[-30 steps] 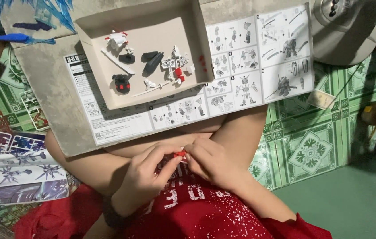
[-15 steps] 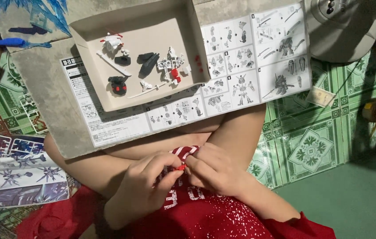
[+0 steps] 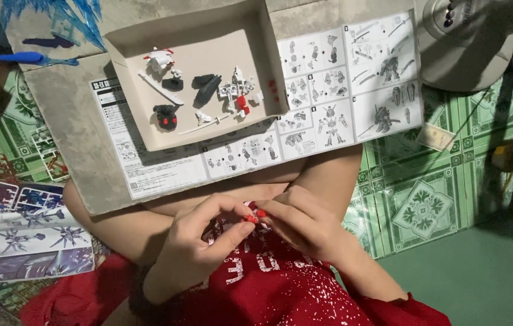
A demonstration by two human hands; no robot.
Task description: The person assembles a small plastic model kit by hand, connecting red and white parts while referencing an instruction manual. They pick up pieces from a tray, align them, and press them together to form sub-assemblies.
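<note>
A tiny red plastic model part [image 3: 252, 217] sits pinched between both hands, low over the lap and a red sparkly garment [image 3: 280, 290]. The left hand [image 3: 199, 244] is curled, thumb and forefinger closed on the part; the right hand [image 3: 305, 223] is likewise closed on it from the other side. Risk: the piece is very small, so a slipped pinch would likely drop it into matching red fabric, where it would be hard to find. Beyond the knees, a shallow cardboard box lid [image 3: 125, 121] holding loose black, white and red pieces rests on a printed instruction sheet [image 3: 341, 78]; a knee bump could scatter them.
</note>
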